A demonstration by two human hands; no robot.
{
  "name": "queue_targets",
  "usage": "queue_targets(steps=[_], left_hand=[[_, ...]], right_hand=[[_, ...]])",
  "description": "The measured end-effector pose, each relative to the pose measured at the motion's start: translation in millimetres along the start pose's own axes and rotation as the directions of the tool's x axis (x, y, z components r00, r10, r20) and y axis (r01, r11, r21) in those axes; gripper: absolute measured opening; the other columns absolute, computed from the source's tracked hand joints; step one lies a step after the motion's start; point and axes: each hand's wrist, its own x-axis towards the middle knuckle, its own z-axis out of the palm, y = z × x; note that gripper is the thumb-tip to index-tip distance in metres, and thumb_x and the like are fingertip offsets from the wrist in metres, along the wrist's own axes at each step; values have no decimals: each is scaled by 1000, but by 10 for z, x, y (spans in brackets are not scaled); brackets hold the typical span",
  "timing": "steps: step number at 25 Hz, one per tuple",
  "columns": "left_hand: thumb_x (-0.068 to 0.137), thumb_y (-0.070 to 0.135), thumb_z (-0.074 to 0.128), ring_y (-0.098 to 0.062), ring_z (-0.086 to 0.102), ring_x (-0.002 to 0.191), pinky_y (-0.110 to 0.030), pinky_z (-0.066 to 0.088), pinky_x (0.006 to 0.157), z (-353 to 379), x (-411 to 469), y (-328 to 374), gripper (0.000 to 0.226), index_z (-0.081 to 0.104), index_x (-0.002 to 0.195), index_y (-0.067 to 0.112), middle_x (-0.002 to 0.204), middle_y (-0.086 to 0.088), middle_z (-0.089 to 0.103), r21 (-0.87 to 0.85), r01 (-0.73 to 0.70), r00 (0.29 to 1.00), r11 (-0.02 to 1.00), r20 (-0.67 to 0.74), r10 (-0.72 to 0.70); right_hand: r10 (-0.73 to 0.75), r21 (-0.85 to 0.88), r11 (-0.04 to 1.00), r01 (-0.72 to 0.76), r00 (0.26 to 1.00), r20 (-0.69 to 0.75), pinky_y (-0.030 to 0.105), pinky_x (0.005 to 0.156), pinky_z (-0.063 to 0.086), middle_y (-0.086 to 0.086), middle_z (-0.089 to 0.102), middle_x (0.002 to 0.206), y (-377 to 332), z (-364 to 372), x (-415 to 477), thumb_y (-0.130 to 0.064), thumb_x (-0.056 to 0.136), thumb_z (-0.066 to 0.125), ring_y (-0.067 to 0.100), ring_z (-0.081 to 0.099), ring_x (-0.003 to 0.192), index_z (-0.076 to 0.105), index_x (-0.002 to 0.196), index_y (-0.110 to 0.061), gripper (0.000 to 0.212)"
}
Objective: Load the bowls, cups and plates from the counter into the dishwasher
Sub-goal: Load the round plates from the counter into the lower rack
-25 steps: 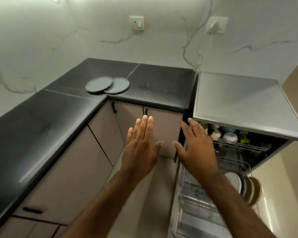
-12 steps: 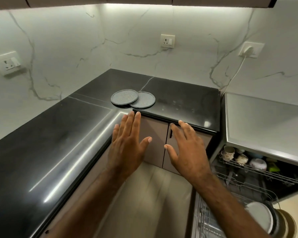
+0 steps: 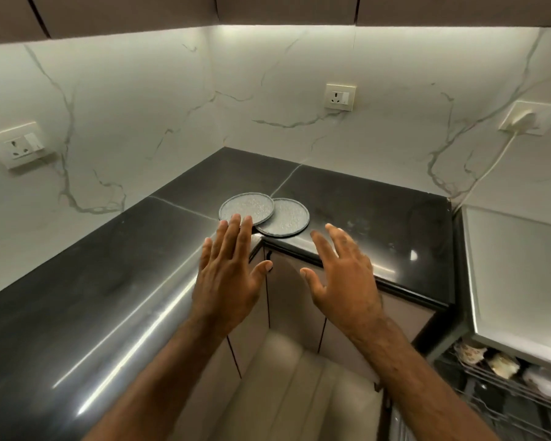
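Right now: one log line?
phase: pre-grasp | left hand: open, empty | right hand: open, empty | left plate: overlaps right plate | both on counter

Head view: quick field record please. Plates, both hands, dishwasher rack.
plates: two round grey speckled plates; left plate overlaps right plate
surface: glossy black stone counter, inner corner
left hand: open, fingertips at left plate's near rim, contact unclear
right hand: open, holds nothing, near the counter edge
dishwasher rack: lower right, holds patterned cups
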Motion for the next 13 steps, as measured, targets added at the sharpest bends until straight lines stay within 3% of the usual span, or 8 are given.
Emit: queue_targets(steps=[5,13], left_hand=[[100,59,48,-19,-8,159,-43,2,128,286,652,-137,87,-1,164,27,171,2,-4,12,69,998,998,4,-69],[101,62,42,-19,-12,158,-47,1,129,1009,1643,-544,81,-2,164,35,172,3,-6,57,117,987,992,107,-123]], right_hand=[[-57,13,998,56,998,17,51,112,37,9,32,161,263,228,750,-47,89,69,27,31,148,36,153,-25,74],[-69,31,997,66,992,107,50,114,37,9,33,160,539,901,1730,-45,89,68,25,29,149,35,154,-25,75]])
